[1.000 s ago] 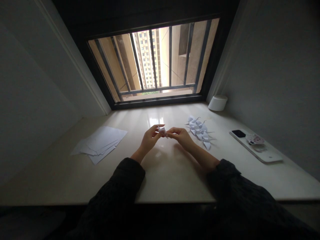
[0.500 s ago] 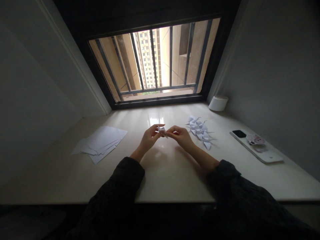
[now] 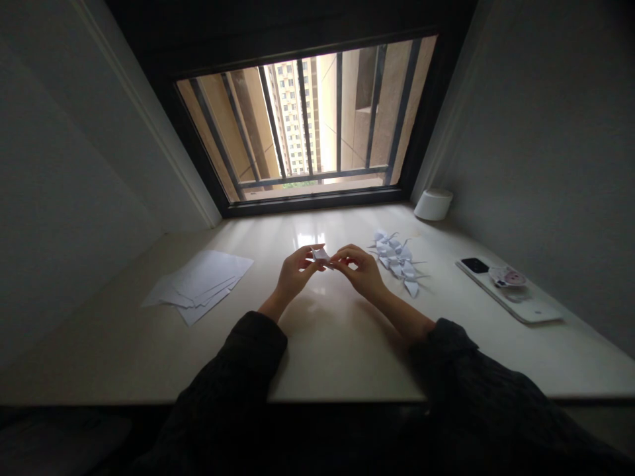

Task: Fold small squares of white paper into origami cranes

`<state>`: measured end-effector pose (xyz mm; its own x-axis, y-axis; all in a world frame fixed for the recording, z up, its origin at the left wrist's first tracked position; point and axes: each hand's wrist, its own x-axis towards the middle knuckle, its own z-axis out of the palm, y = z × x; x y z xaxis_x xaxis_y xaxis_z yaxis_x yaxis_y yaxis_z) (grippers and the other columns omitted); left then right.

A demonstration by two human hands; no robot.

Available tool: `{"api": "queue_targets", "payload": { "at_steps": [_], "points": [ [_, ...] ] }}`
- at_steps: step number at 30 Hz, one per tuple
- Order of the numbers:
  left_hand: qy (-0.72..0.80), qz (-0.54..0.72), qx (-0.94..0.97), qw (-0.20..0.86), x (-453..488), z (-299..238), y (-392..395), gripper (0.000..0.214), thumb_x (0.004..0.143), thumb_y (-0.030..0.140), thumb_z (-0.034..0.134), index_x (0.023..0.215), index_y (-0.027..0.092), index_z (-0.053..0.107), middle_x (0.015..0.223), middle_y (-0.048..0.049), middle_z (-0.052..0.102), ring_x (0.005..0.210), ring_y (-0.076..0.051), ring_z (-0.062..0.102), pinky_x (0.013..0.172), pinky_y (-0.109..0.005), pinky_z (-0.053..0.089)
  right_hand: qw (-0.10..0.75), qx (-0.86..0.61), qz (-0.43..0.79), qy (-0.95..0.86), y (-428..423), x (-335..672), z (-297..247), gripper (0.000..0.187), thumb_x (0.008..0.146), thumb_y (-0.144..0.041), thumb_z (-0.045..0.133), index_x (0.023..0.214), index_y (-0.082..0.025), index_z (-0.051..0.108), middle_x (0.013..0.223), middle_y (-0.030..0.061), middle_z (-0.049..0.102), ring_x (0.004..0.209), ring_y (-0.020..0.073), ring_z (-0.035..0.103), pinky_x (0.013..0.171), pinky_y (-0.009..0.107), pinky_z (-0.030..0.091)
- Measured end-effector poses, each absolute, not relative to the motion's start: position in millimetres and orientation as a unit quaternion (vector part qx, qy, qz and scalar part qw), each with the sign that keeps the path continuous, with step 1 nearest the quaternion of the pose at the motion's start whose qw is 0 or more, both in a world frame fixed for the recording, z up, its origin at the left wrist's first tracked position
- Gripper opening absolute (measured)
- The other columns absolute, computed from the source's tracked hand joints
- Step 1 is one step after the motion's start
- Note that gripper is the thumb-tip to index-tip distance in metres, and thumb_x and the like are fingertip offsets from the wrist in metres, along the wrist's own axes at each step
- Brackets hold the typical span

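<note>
A small folded white paper piece [image 3: 321, 255] is held above the middle of the pale tabletop. My left hand [image 3: 296, 270] pinches its left side between thumb and fingers. From the right, my right hand [image 3: 360, 268] grips its other edge with thumb and fingertips closed. The fingers hide part of the folds. Right of my right hand lies a cluster of several folded paper cranes [image 3: 397, 256]. A fanned stack of white paper sheets [image 3: 206, 281] rests to the left of my left hand.
A phone [image 3: 510, 291] with a round character grip lies on the right. A white cylindrical object [image 3: 433, 204] stands by the back right corner. Behind the tabletop [image 3: 337, 357] is a dark-framed window [image 3: 317, 206] with bars, and walls rise on both sides.
The folded paper has tilted slightly between my hands, and my right fingers have shifted a little on its edge. Everything else on the tabletop looks unmoved.
</note>
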<state>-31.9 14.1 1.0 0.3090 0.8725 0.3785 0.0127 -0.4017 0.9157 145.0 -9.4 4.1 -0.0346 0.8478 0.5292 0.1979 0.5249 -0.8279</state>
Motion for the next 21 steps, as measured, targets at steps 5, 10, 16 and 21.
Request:
{"api": "queue_targets", "payload": {
  "at_steps": [5, 10, 16, 21],
  "points": [
    [0.329, 0.491, 0.684, 0.429, -32.3, 3.8, 11.9, 0.044, 0.076, 0.036, 0.069, 0.115, 0.015, 0.061, 0.092, -0.0076, 0.068, 0.073, -0.017, 0.068, 0.073, -0.033, 0.057, 0.572, -0.397, 0.246, -0.674, -10.8, 144.5, 4.0, 0.018, 0.079, -0.041, 0.064, 0.076, -0.023, 0.066, 0.076, 0.0021, 0.062, 0.070, 0.0158, 0.056, 0.064, 0.031, 0.047],
    [0.329, 0.483, 0.686, 0.434, -32.1, 4.4, 11.5, 0.041, 0.078, 0.037, 0.067, 0.113, 0.016, 0.062, 0.091, -0.0071, 0.068, 0.072, -0.016, 0.068, 0.071, -0.032, 0.056, 0.558, -0.402, 0.224, -0.690, -13.5, 144.0, 3.1, 0.016, 0.084, -0.036, 0.058, 0.078, -0.023, 0.065, 0.077, 0.0023, 0.064, 0.072, 0.0171, 0.059, 0.067, 0.032, 0.048],
    [0.329, 0.467, 0.686, 0.451, -32.3, 4.7, 12.7, 0.039, 0.079, 0.038, 0.066, 0.110, 0.015, 0.062, 0.087, -0.0068, 0.068, 0.073, -0.016, 0.068, 0.069, -0.029, 0.054, 0.555, -0.418, 0.194, -0.693, -18.5, 144.9, 5.3, 0.015, 0.085, -0.033, 0.058, 0.080, -0.023, 0.068, 0.078, 0.0017, 0.068, 0.071, 0.0177, 0.061, 0.069, 0.032, 0.048],
    [0.342, 0.461, 0.669, 0.472, -32.7, 7.9, 12.8, 0.041, 0.079, 0.041, 0.065, 0.111, 0.015, 0.062, 0.082, -0.0063, 0.070, 0.069, -0.016, 0.068, 0.064, -0.026, 0.050, 0.551, -0.409, 0.147, -0.713, -20.3, 145.9, 6.5, 0.015, 0.087, -0.031, 0.055, 0.090, -0.025, 0.069, 0.084, 0.0031, 0.070, 0.075, 0.0186, 0.062, 0.072, 0.033, 0.049]
  ]
}}
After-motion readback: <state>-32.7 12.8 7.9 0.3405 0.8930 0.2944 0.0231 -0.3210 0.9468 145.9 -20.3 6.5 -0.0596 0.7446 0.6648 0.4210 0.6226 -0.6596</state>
